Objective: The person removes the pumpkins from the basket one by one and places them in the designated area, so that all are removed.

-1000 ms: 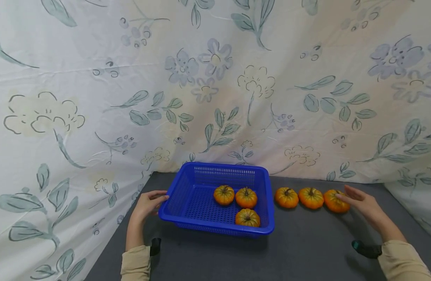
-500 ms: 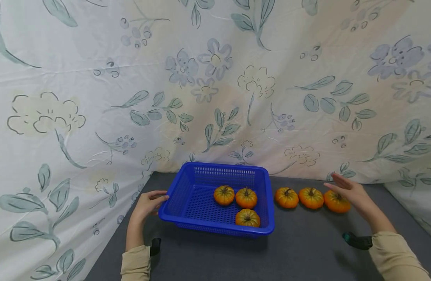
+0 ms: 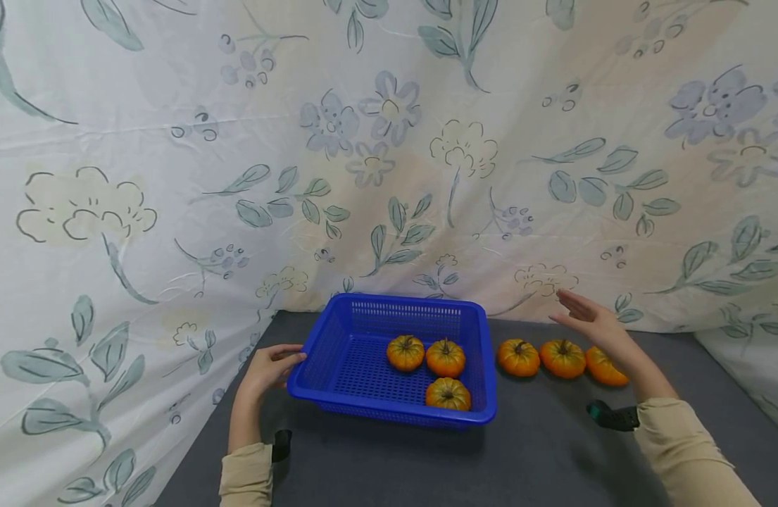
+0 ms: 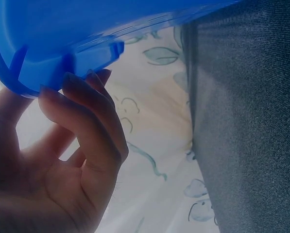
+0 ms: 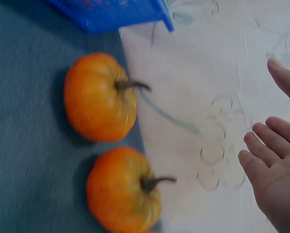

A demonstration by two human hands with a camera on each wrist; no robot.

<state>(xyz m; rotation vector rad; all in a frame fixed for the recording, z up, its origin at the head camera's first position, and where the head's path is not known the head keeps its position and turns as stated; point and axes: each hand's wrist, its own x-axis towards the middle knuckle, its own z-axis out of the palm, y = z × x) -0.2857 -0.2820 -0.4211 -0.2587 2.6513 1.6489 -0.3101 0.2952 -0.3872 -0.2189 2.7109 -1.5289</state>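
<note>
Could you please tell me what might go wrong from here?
If the left hand lifts the side of the blue basket it holds, the pumpkins inside, which lie toward the right, might roll against the far wall.

The open right hand hovers over the row of pumpkins outside; lowering it carelessly could knock them, since they sit close together.

The right forearm partly hides the rightmost pumpkin from the head view, so it might be bumped unseen.

There are six orange pumpkins, one blue basket, two tan sleeves and two black wrist straps.
</note>
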